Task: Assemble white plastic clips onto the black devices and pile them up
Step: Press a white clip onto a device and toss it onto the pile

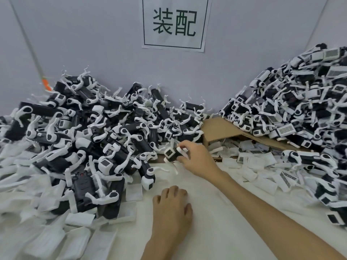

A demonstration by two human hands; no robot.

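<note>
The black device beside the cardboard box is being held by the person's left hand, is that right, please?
Not quite: the head view shows the right hand holding the black device beside the cardboard box; the left hand rests on the table.

Bright, even light, prob. from overhead. No hard shadows, just soft grey under the left hand (171, 209) & beside the right hand (199, 160). White tabletop (216, 218) is washed out, w/ little texture. Wide-angle bend: wall seam (24, 36) leans, piles (84, 132) stretch twd the edges. Centre is fairly sharp. The black device (171, 153) is slightly soft, white trays (47, 239) bottom-left are smeared. Sign (175, 23) chars look jagged.
</note>
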